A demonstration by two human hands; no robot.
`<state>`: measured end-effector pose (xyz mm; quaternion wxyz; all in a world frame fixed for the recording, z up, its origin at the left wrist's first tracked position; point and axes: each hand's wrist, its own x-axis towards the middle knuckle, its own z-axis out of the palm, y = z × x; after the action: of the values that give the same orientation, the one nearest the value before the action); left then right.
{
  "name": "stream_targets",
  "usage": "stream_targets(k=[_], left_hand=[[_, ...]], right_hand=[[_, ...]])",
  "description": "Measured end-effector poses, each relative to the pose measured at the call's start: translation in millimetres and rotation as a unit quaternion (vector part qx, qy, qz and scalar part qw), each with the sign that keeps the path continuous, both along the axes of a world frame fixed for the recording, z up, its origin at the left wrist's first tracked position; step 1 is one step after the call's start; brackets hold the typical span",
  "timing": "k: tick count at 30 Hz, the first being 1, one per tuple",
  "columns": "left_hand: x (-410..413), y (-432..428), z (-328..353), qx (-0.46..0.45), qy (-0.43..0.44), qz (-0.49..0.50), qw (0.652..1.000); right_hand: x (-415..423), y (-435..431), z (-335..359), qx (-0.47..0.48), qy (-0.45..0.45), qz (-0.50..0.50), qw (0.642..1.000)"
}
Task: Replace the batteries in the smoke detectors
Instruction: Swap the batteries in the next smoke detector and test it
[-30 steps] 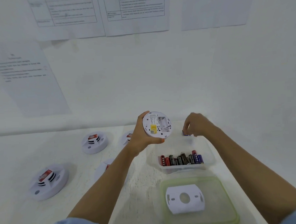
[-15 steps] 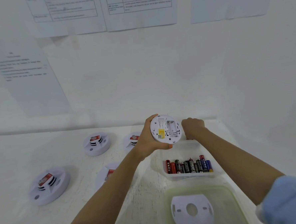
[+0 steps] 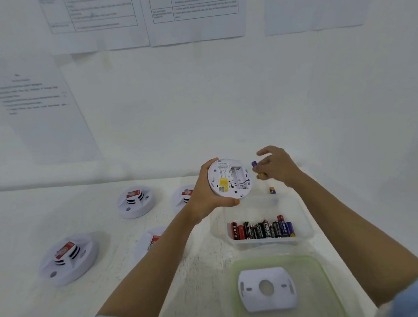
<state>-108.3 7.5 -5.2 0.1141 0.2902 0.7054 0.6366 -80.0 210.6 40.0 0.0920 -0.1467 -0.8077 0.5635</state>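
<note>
Above the clear container [image 3: 307,235], my left hand [image 3: 203,195] gripped a smoke detector [image 3: 228,179] by its rim, back side and open battery bay facing me. My right hand [image 3: 280,166] pinched a purple battery [image 3: 254,164] just beside the detector's right edge. A loose battery [image 3: 272,190] lay on the table [image 3: 23,218] beyond the container, which held a row of spare batteries [image 3: 262,229].

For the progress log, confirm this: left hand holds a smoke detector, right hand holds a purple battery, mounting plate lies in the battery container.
No. In the head view the mounting plate lies on the green-rimmed lid, not in the battery container. The left hand does hold the smoke detector and the right hand a purple battery.
</note>
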Motion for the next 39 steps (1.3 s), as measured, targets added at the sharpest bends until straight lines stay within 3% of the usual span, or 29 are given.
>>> stream_targets(k=[2, 6, 13, 17, 20, 27, 33, 39], left_hand=[[1.4, -0.1, 0.4, 0.002, 0.004, 0.004, 1.000], [6.5, 1.5, 2.0, 0.009, 0.005, 0.008, 1.000], [16.3, 1.2, 6.7, 0.023, 0.013, 0.004, 1.000], [19.1, -2.9, 8.9, 0.023, 0.023, 0.015, 0.999], [20.6, -5.4, 10.0, 0.027, 0.021, 0.012, 0.999], [23.0, -5.0, 10.3, 0.039, 0.023, 0.007, 0.999], [23.2, -6.2, 13.0, 0.049, 0.009, 0.001, 0.999], [25.8, -7.2, 12.2, 0.040, 0.006, -0.005, 0.999]], right_hand=[[12.3, -4.5, 13.0, -0.028, 0.049, 0.006, 0.998], [28.1, -22.6, 27.6, 0.018, 0.076, 0.049, 0.996], [37.9, -44.7, 29.9, 0.223, 0.067, 0.081, 0.969], [42.0, -47.6, 35.0, 0.275, 0.032, 0.123, 0.953], [45.2, -47.1, 37.5, 0.268, 0.035, 0.124, 0.955], [57.6, -51.3, 40.6, 0.193, 0.140, 0.068, 0.969], [65.8, -48.7, 28.4, 0.186, 0.156, 0.168, 0.955], [63.9, -44.1, 20.5, 0.187, 0.163, 0.174, 0.953]])
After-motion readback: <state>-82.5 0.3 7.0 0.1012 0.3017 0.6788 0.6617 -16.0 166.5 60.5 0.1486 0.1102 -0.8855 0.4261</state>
